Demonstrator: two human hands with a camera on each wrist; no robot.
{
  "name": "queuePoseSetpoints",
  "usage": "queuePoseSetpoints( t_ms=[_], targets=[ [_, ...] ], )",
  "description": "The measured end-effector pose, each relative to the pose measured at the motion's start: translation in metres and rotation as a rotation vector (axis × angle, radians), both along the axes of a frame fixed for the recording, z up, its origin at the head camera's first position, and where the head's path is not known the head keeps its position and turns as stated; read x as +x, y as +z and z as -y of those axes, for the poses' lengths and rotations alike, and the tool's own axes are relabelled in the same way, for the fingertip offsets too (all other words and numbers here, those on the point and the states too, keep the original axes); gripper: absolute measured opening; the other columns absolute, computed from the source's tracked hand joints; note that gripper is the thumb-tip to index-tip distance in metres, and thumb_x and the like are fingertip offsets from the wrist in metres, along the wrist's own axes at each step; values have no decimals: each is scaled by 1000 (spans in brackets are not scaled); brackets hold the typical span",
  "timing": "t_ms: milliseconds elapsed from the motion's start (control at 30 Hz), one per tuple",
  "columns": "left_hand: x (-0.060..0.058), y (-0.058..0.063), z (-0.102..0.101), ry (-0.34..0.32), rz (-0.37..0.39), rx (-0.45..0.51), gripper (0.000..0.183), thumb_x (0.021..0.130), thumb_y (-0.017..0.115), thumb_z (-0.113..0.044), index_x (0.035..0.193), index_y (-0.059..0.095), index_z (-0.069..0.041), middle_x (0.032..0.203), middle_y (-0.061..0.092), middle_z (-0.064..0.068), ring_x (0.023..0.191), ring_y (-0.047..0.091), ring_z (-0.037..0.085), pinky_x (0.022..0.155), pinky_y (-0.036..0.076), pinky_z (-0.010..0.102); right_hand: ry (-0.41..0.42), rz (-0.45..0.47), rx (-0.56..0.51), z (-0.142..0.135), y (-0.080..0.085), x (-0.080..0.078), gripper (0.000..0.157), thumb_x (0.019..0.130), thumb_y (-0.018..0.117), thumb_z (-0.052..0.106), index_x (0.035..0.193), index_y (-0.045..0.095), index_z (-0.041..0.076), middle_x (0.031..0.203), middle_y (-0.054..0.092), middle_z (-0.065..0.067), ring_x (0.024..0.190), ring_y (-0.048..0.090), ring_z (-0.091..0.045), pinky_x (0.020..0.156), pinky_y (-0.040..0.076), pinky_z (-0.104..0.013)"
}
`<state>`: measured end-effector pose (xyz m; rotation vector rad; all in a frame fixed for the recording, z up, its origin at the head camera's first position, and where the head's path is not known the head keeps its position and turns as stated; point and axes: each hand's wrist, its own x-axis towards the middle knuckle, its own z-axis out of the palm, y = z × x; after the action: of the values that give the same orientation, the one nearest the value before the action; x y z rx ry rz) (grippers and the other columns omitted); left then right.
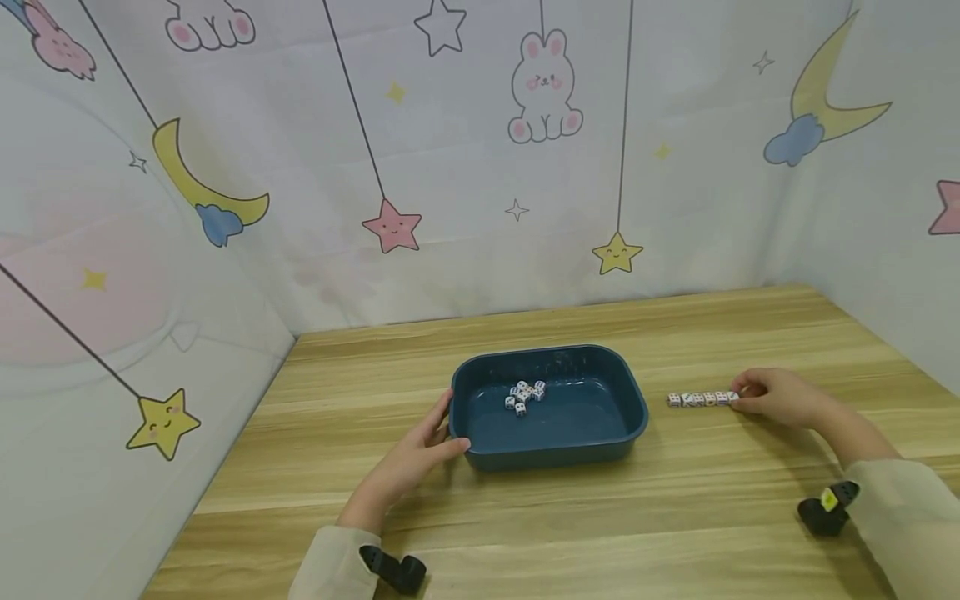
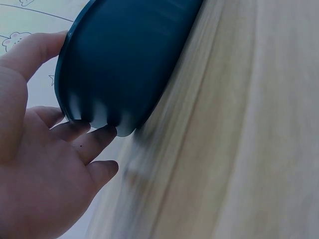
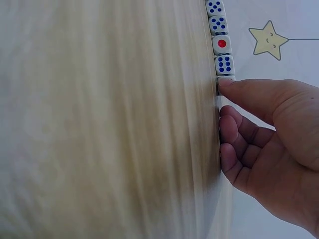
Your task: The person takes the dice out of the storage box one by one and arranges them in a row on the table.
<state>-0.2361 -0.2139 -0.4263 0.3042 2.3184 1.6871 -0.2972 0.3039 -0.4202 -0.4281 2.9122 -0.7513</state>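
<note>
Left hand (image 1: pixel 412 458) grips the blue tray (image 1: pixel 551 460); right hand (image 1: pixel 783 398) pinches the rightmost die (image 1: pixel 733 397) of the row (image 1: pixel 698 399), seemingly aligning it; next probably calls for gentle release.

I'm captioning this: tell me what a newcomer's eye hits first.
The dark blue tray on the wooden table stands out, loose dice inside, the left hand gripping its left end. To its right, the right hand pinches the end die of a dice row.

Head view looks forward-down; left wrist, close, seemingly tilted, shares its tray (image 2: pixel 114 64); right, dice (image 3: pixel 222 44).
</note>
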Motion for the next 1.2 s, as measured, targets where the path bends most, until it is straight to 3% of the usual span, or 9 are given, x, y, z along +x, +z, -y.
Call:
queuePoseSetpoints(
  t_ms=[333, 533, 767, 1200],
  targets=[
    [0, 0, -1, -3, -7, -2, 82, 92, 66, -23, 156, 14, -23, 161, 14, 5, 143, 26, 32, 114, 23, 51, 0, 28, -20, 0, 6, 3, 36, 88, 69, 20, 109, 60, -8, 89, 64, -7, 80, 56, -15, 67, 47, -32],
    [0, 0, -2, 1, -3, -4, 81, 93, 65, -21, 156, 14, -24, 161, 14, 5, 143, 26, 32, 114, 22, 51, 17, -26, -16, 5, 22, 2, 37, 90, 66, 17, 114, 59, -10, 88, 64, -6, 77, 56, -13, 63, 46, -29],
    [1, 1, -1, -3, -5, 0, 83, 92, 66, -24, 156, 13, -22, 162, 12, 6, 144, 25, 32, 114, 23, 51, 40, -74, -11, 28, 48, 2, 40, 94, 63, 24, 120, 58, -6, 93, 64, -5, 81, 58, -14, 66, 47, -32],
    [1, 1, -2, 11, -6, -3, 82, 92, 65, -22, 156, 14, -22, 162, 13, 7, 143, 26, 33, 114, 22, 52, 129, -78, -25, 88, 80, -2, 35, 93, 64, 25, 118, 62, 1, 90, 64, -1, 79, 57, -14, 68, 48, -32]
  ],
)
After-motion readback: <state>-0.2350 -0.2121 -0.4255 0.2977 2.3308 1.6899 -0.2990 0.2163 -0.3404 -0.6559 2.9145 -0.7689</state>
